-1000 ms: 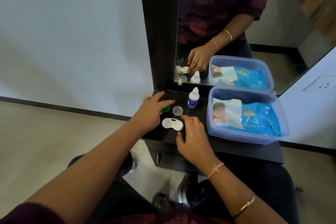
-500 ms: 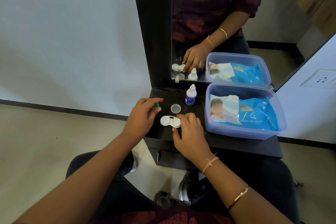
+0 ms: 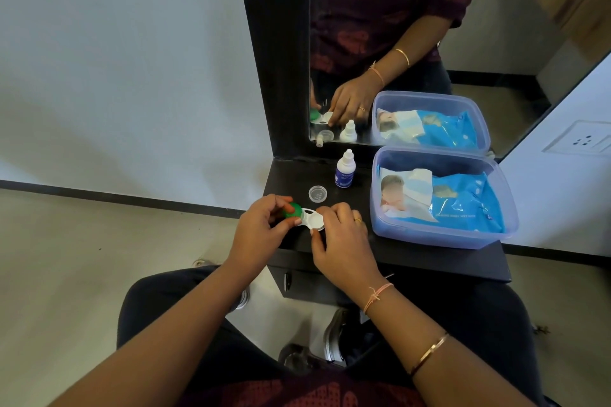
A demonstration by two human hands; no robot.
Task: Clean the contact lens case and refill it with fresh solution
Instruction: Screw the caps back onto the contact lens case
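Left hand (image 3: pixel 261 228): fingers curled round the green cap (image 3: pixel 292 211), pinching it. A second ago that cap lay on the tabletop (image 3: pixel 429 258); it now sits over the left well of the lens case (image 3: pixel 312 220), at the front edge. Judged: capping has begun. Right hand (image 3: pixel 344 241): fingers pinch the case's right end, steadying it. Right well uncovered; contents cannot be told. The clear cap (image 3: pixel 318 193) stays unused behind, near the solution bottle (image 3: pixel 344 170). Wipes box (image 3: pixel 443 238) unmoved at far right.
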